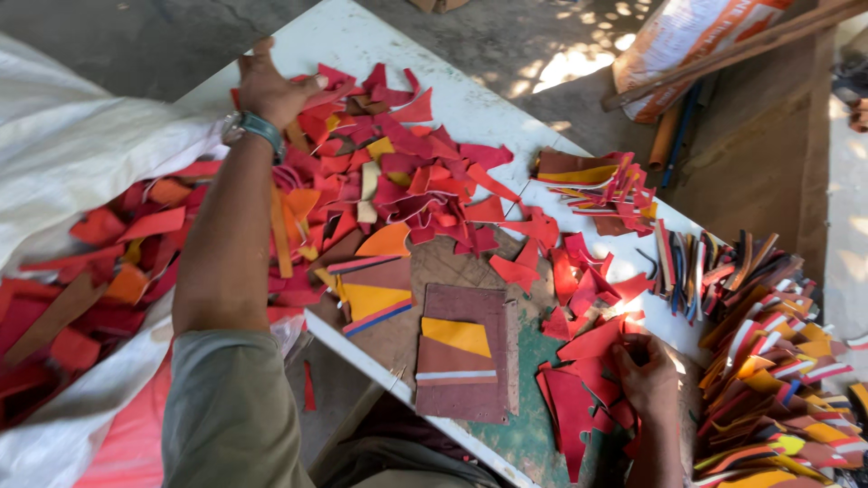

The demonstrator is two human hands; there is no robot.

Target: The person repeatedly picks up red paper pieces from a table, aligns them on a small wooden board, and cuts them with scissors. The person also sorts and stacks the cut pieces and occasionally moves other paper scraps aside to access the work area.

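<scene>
The person stands at a white work table (470, 108) covered with cut scraps of red, orange and yellow sheet material.

Left hand (271, 86): extended to the far edge of the table, palm down on the large scrap heap (398, 172). The fingers are spread apart and rest on the outer scraps; the thumb points toward the middle of the heap. A wristwatch (256, 125) sits on the wrist.

Right hand (646, 370): near the front edge, fingers curled together on a small stack of red pieces (579, 398). Whether one piece or several are pinched cannot be told.

Between the hands lies a brown rectangular board (466, 357) bearing a yellow strip. A white sack (81, 136), open to the left of the table, already holds many scraps (99, 262). Sorted striped strips (768, 361) lie in a dense row to the right.

Risks, as a judgement:
- The heap overhangs the table's left edge. A broad sweep by the left hand may carry wanted pieces into the sack with the waste.
- Loose scraps near the front edge may slide to the floor.
- The right forearm is close to the sorted strips; a careless movement may disturb their order.
</scene>
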